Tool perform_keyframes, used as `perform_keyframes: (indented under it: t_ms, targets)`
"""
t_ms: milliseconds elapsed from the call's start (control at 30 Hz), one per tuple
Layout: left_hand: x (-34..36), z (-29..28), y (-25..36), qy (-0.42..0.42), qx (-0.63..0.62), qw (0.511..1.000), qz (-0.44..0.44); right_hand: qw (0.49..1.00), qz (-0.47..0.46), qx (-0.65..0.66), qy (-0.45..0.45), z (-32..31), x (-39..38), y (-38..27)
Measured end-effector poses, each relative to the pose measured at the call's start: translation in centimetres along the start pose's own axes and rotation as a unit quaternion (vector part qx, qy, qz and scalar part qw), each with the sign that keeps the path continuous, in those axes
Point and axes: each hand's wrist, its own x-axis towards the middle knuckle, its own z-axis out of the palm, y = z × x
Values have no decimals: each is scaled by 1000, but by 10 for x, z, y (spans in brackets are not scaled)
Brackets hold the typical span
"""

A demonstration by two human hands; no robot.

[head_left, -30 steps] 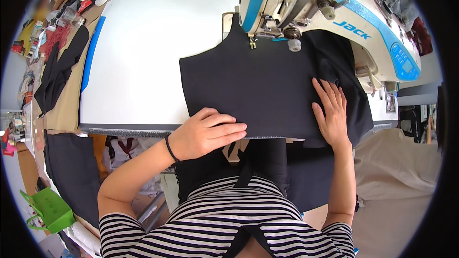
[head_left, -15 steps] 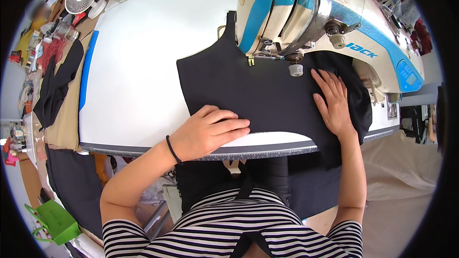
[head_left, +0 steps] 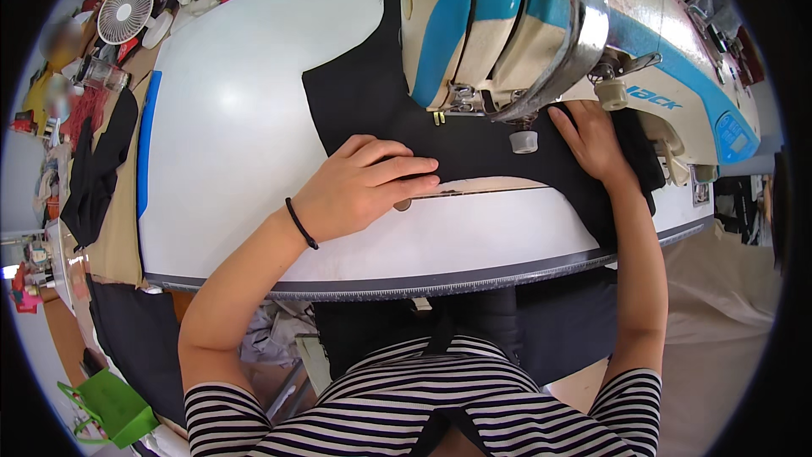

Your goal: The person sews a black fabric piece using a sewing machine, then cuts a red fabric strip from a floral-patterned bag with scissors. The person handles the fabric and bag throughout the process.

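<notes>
Compared with a moment earlier, the black fabric panel (head_left: pixel 474 156) lies further under the white-and-blue sewing machine (head_left: pixel 541 34), left hand (head_left: pixel 359 186) and right hand (head_left: pixel 592 140) still pressing it flat, fingers extended, gripping nothing.

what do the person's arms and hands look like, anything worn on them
Both forearms are bare. The left hand has a thin black band around its wrist. The right hand shows no ring or band. Short black-and-white striped sleeves cover the upper arms.
</notes>
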Motion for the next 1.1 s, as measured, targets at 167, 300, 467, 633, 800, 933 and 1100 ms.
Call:
perform_keyframes:
  t_ms: [167, 300, 467, 633, 800, 933, 1100]
  targets:
    - [6, -2, -20, -20, 38, 999, 3, 993, 74, 85, -41, 0, 19, 2]
    - [16, -7, -28, -46, 20, 999, -17, 996, 39, -43, -67, 22, 22, 44]
    - [23, -8, -34, 19, 64, 998, -8, 995, 58, -56, -56, 19, 41, 47]
    - [22, -5, -38, 24, 41, 999, -20, 993, 100, -30, -50, 7, 51, 38]
    - [17, -1, -48, -5, 24, 999, -46, 993, 108, -29, -44, 1, 53, 34]
    - [21, -4, -46, 0, 36, 999, -41, 992, 111, -31, -43, 2, 58, 34]
    - [21, -5, -48, 13, 39, 999, -32, 992, 116, -34, -45, 2, 63, 27]
